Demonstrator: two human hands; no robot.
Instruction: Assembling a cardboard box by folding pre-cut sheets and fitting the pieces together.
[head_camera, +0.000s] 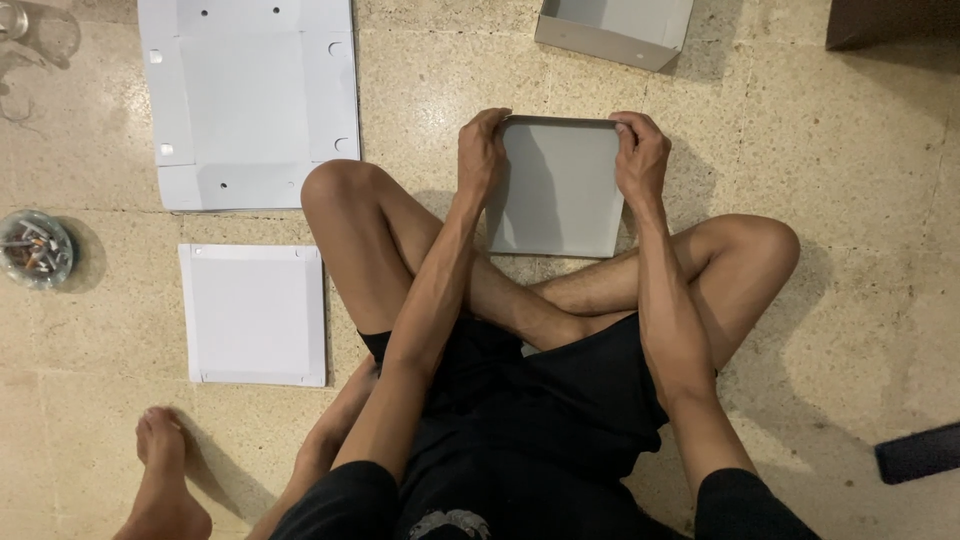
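Fingers of the left hand (482, 152) curl over the far left corner of the grey cardboard sheet (558, 190), thumb side pressing the edge; they are clamped on it. Fingers of the right hand (640, 155) wrap the far right corner the same way, also gripping tight. The sheet lies on the stone floor (850, 150) in front of the crossed legs, its far edge raised into a low lip between the two hands.

Judged step: folding up the far flap (crease looks partly formed, not yet locked). The next move likely calls for even pressure from both hands along that edge so the fold stands square.

Positions relative to the sheet:
- beyond it, slightly right: a folded grey box (615, 30), well apart.
- far left and beyond: a large flat white cutout (250, 100) with punched holes.
- left and nearer: a smaller white panel (254, 314).
- far left: a glass ashtray (36, 248).
- near left, well apart: a bare foot (163, 455).
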